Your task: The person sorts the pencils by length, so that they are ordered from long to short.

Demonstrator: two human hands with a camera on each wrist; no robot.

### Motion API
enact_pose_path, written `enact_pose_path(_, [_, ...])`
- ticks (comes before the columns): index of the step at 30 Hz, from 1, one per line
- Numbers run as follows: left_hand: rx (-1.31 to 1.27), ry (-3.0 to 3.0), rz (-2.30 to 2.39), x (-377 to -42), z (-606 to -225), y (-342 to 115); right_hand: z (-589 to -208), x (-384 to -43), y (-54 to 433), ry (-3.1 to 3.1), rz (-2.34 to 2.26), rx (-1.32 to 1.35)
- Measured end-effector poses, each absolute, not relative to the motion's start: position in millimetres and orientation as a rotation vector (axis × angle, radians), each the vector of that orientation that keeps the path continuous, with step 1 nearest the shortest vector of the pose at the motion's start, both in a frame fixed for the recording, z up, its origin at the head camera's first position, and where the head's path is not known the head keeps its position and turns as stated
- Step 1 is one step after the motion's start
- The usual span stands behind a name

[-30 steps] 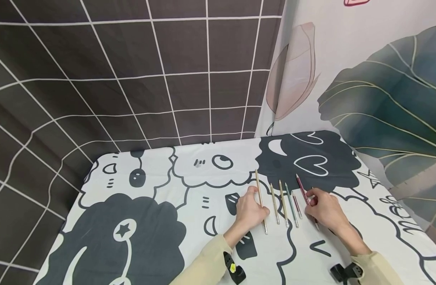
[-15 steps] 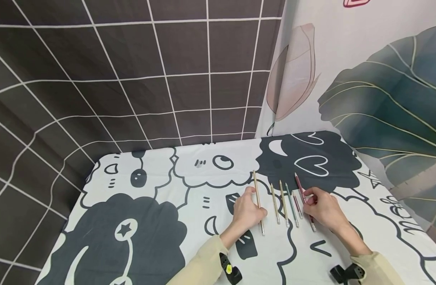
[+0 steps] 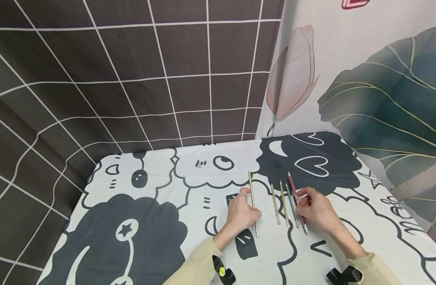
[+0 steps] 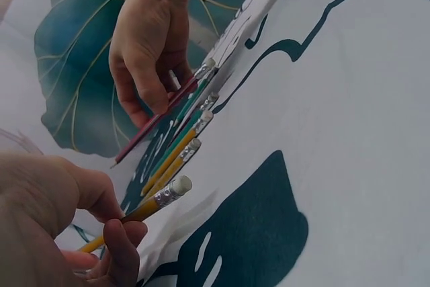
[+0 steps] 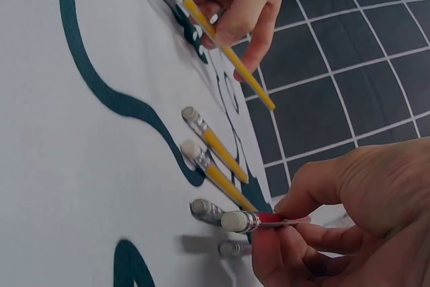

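Note:
My left hand (image 3: pixel 240 211) pinches a yellow pencil (image 3: pixel 251 190) near its eraser end, left of the other pencils. The fingers and thumb of my right hand (image 3: pixel 319 208) grip a red pencil (image 3: pixel 292 186), tilted with its point away from me. Two yellow pencils, a shorter one (image 3: pixel 275 204) and a longer one (image 3: pixel 284 204), lie side by side between the hands. Beside them is a green pencil (image 3: pixel 292 206), close to the red one. Low in the right wrist view, another pencil's eraser end (image 5: pixel 232 249) shows beneath the red pencil; the rest is hidden.
A white cloth with dark cartoon shapes (image 3: pixel 150 233) covers the table. Behind it hangs a dark grid-patterned curtain (image 3: pixel 185 95), and a leaf-printed curtain (image 3: pixel 381 99) hangs at the right. A small camera (image 3: pixel 344 275) sits on the right wrist.
My left hand has shifted left with the yellow pencil. My right hand has carried the red pencil left toward the green one, now covering the short red pencil seen earlier in the head view.

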State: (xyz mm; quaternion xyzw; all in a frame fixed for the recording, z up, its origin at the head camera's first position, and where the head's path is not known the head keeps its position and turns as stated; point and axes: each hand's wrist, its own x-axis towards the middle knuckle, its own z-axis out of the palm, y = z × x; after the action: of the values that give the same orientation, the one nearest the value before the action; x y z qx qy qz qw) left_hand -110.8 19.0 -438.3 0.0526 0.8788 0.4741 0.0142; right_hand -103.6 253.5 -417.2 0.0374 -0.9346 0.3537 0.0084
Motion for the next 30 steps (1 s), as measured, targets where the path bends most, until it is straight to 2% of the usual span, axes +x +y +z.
enact_pose_path(30, [0.108,2.744,1.444,-106.5,-436.1,-28.6,-415.1,-102.2,205.2,-2.824,1.412,0.221])
